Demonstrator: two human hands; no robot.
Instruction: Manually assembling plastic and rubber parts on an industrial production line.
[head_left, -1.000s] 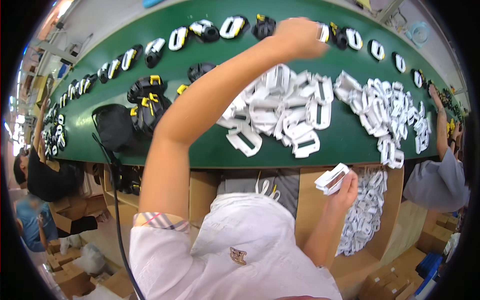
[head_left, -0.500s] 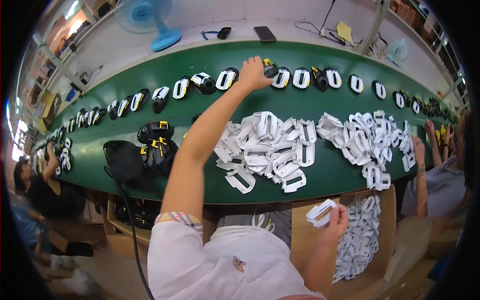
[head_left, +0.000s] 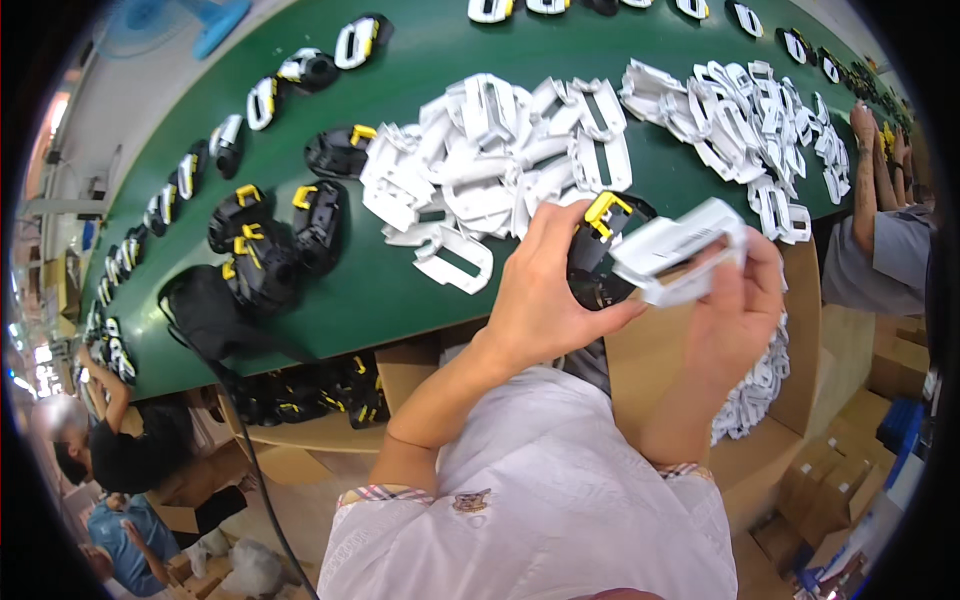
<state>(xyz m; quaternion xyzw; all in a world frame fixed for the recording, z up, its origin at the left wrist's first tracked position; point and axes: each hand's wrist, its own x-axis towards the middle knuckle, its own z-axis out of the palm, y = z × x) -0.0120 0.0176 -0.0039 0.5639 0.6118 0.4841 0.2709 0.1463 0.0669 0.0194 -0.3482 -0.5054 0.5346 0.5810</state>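
Taking the white heap [head_left: 480,150] on the green desk [head_left: 420,70] as landmark, the black unit [head_left: 590,250] is just off its near right corner, in the left hand [head_left: 545,290], whose grip is curled partway closed around the body, thumb along the near end. Farther right of the heap, the right hand [head_left: 738,310] has its grip closed on one end of a white frame [head_left: 650,255], tilted, its near end overlapping the unit in view; whether they touch I cannot tell. Good handling here probably means a firm left hold with the fingers low on the sides, clear of the yellow clip [head_left: 606,214] and the upper face, and a light right pinch at the rim, since the thin frame could flex. Both pieces seem best turned the same way, unhurriedly, without scraping.
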